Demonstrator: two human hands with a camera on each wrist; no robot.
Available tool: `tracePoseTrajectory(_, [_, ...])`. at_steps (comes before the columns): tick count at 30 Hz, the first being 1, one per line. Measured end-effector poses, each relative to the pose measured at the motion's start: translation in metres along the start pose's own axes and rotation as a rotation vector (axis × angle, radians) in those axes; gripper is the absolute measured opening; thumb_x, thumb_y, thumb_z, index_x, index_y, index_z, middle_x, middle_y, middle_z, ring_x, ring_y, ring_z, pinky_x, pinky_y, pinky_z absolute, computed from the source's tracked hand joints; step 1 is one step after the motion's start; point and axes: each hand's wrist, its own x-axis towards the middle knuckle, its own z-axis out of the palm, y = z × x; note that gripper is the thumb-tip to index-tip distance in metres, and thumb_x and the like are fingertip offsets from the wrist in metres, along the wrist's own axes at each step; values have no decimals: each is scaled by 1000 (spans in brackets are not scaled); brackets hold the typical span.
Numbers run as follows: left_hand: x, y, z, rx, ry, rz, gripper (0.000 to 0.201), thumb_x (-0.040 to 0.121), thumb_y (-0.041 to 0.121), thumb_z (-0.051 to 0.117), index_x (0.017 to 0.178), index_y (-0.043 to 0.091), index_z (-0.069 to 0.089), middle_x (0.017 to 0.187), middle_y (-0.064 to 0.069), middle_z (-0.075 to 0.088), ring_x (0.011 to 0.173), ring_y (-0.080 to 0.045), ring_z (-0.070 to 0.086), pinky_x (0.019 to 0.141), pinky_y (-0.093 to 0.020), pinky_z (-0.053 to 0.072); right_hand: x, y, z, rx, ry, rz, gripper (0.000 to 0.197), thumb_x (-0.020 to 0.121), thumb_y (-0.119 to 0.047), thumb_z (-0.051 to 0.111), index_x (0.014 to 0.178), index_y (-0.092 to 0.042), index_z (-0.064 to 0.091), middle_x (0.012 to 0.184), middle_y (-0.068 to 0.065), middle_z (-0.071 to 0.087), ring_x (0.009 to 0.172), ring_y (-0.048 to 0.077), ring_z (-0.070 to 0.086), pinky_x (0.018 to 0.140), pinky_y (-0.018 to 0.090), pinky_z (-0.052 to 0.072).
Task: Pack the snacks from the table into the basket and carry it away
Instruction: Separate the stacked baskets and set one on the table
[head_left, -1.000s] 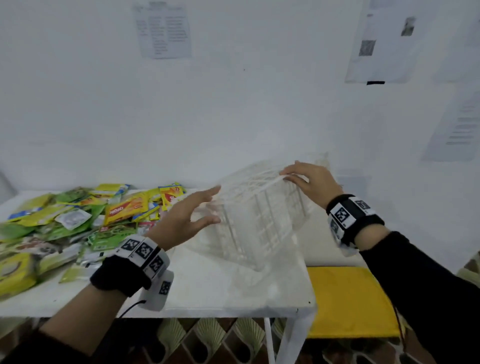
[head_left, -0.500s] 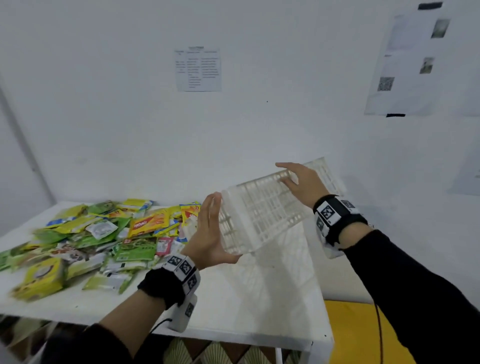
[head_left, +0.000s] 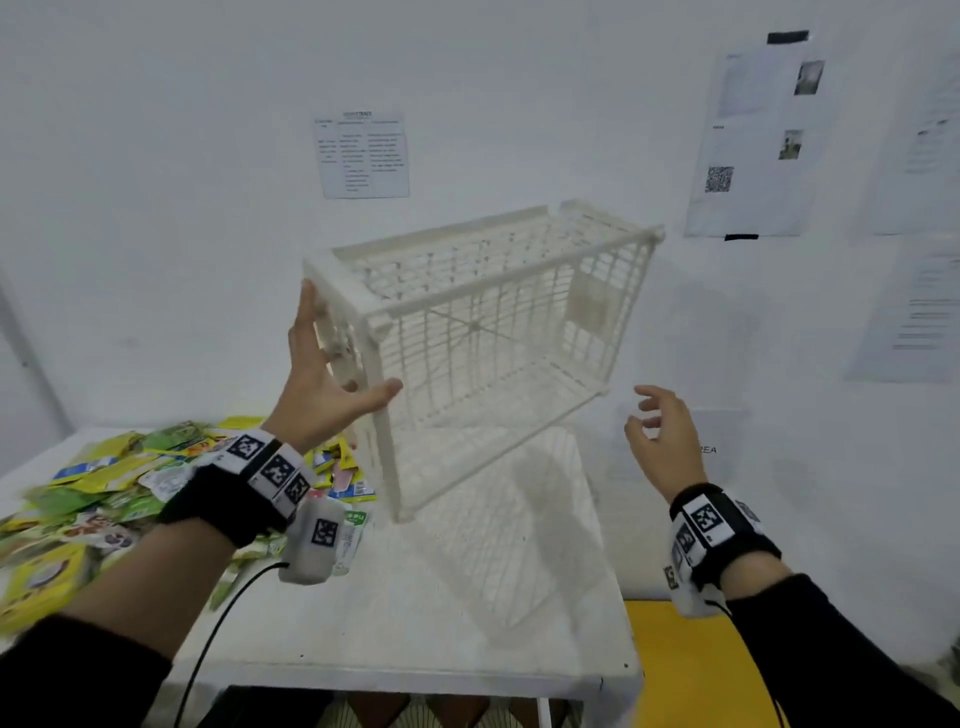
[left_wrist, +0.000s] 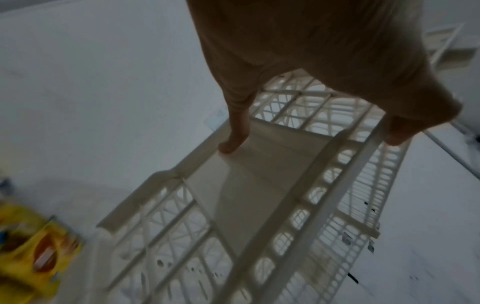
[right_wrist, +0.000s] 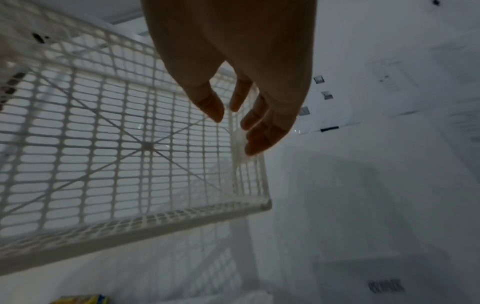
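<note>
A white lattice basket (head_left: 493, 322) hangs tilted over the right part of the white table (head_left: 415, 623), its lower left corner down near the tabletop. My left hand (head_left: 353, 338) holds its left end: fingers lie up against the end wall and the thumb reaches round the front corner. The left wrist view shows the basket (left_wrist: 259, 185) end panel between a fingertip and the thumb. My right hand (head_left: 660, 441) hovers off the basket's lower right corner, fingers loosely curled and holding nothing; the right wrist view shows it (right_wrist: 233, 123) near the basket (right_wrist: 116, 154) base. Snack packets (head_left: 104, 483) are heaped on the table's left.
A white wall with taped paper sheets (head_left: 361, 153) stands just behind the table. A yellow surface (head_left: 675, 665) sits lower, to the right of the table. A yellow packet (left_wrist: 33, 253) lies near the basket's left end.
The basket has swung up and round so that its long side now faces me. My right hand has let go of it and dropped to the lower right.
</note>
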Motion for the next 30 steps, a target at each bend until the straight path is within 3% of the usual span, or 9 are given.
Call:
tracePoseTrajectory(3, [-10, -6, 4, -136, 41, -176, 121, 63, 41, 85, 145, 53, -3, 151, 15, 19, 118, -24, 54, 84, -45, 55, 2, 7, 8, 66, -158, 230, 51, 91, -25, 62, 137, -20, 40, 129, 10, 49, 111, 27, 54, 94, 40, 49])
tracePoseTrajectory(6, [-21, -11, 14, -279, 102, -315, 105, 80, 24, 75, 149, 42, -2, 153, 7, 21, 101, -9, 62, 74, -44, 57, 2, 10, 22, 194, -284, 481, 80, 87, -37, 66, 149, -21, 18, 146, 17, 37, 123, 32, 50, 98, 47, 49])
tracePoseTrajectory(12, [-37, -28, 14, -334, 126, -406, 91, 87, 22, 68, 148, 45, 5, 148, 3, 29, 103, -13, 62, 66, -37, 57, -2, 24, 47, 346, -207, 672, 110, 84, -22, 72, 150, -27, -16, 151, 20, 29, 123, 39, 51, 90, 51, 53])
tracePoseTrajectory(15, [-38, -32, 6, -412, 119, -486, 88, 83, 29, 69, 148, 45, 12, 146, -3, 36, 114, -28, 58, 69, -42, 56, -6, 29, 51, 448, -177, 810, 99, 87, -17, 69, 152, -18, -5, 142, 20, 38, 114, 37, 57, 83, 49, 57])
tracePoseTrajectory(18, [-38, -34, 2, -456, 70, -535, 86, 79, 33, 66, 149, 41, 15, 135, 0, 45, 118, -30, 53, 73, -44, 54, -9, 36, 58, 524, -205, 848, 61, 91, -20, 63, 140, -10, 29, 107, 20, 57, 80, 29, 63, 53, 35, 58])
tracePoseTrajectory(21, [-42, -29, 10, -432, 79, -514, 61, 94, 37, 55, 147, 40, 25, 127, 11, 49, 109, -17, 54, 74, -36, 51, -7, 37, 64, 705, -193, 855, 55, 94, -9, 50, 142, -10, 25, 124, 26, 54, 83, 36, 70, 59, 45, 58])
tracePoseTrajectory(23, [-45, -30, 18, -344, 84, -495, 56, 94, 44, 53, 144, 40, 30, 131, 11, 50, 102, -12, 55, 78, -35, 49, -10, 20, 62, 726, -138, 823, 48, 95, -3, 45, 139, -11, 27, 115, 24, 55, 68, 30, 71, 57, 47, 59])
tracePoseTrajectory(27, [-67, -42, 30, -95, -111, -501, 101, 72, 60, 73, 147, 44, 8, 149, 10, 35, 128, -18, 47, 99, -45, 46, -15, 13, 61, 637, -58, 821, 39, 92, 4, 41, 123, -15, 28, 83, 10, 49, 38, 15, 59, 57, 42, 57])
tracePoseTrajectory(30, [-98, -56, 43, -128, -190, -525, 113, 78, 37, 77, 136, 62, -17, 148, 12, 29, 108, -17, 61, 71, -42, 58, -20, 10, 56, 587, -33, 822, 56, 95, -1, 43, 139, -22, 16, 81, 11, 49, 47, 19, 60, 44, 37, 57])
